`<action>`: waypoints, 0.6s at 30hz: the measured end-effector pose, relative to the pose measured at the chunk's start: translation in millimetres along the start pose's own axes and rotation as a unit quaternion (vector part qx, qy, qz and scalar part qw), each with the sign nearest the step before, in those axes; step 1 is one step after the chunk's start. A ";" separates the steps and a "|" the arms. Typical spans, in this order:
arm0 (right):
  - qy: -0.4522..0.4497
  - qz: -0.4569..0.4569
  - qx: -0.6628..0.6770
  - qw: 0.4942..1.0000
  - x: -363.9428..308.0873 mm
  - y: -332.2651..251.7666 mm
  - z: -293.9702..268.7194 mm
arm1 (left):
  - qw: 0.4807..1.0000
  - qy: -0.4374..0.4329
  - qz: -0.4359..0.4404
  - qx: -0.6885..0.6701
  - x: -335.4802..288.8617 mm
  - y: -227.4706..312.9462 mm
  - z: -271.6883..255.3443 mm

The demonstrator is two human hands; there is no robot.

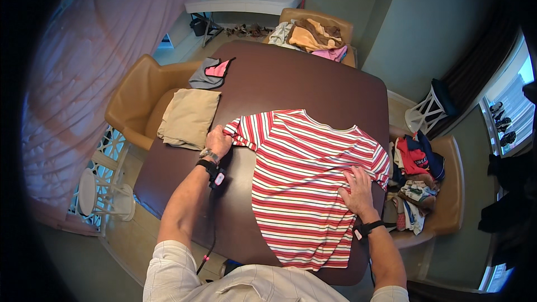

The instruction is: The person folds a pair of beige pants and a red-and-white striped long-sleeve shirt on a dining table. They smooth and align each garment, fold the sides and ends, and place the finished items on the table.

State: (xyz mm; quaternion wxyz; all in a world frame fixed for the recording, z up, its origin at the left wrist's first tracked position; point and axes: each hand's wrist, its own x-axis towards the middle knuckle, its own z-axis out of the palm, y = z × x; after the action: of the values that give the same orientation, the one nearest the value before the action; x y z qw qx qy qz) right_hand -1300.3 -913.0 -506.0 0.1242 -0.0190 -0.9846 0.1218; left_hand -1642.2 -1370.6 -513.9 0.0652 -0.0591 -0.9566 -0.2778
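Head camera view: the left hand (218, 142) has its fingers (226, 133) closed on a sleeve cuff of a red-and-white striped shirt (305, 190), just in from the left side of the worktop (313, 78). The right hand (358, 193) lies palm down on the shirt's right part, its fingers spread and slightly bent; whether they pinch any cloth, I cannot tell. Both wrists wear dark straps, the left strap (208, 166) and the right strap (369, 227).

The shirt lies spread over the near and middle part of the worktop, neckline toward the far edge and hem beside the near edge. Its other sleeve reaches the right edge, and creases run across the body below the right hand.

Near the left hand, a folded beige cloth (189, 117) lies at the left edge. Beyond it, close to the far left corner, sits a smaller grey and pink cloth (210, 74).

Outside the worktop, a tan chair (128, 92) faces the left edge. Past the far edge, another chair carries a brown and orange heap (314, 33); beside the right edge, a third chair holds a mixed pile of clothes (417, 162).
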 end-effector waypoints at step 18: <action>0.001 -0.008 -0.006 1.000 2.4 -2.5 -0.3 | 0.935 0.039 -0.040 -0.350 61.1 -54.6 -105.3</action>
State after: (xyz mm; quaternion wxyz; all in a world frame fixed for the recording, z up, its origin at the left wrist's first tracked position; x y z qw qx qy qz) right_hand -1302.6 -915.2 -504.5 0.1261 -0.0123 -0.9853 0.1149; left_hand -1700.8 -1468.4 -444.7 0.0662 -0.0296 -0.7973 -0.5992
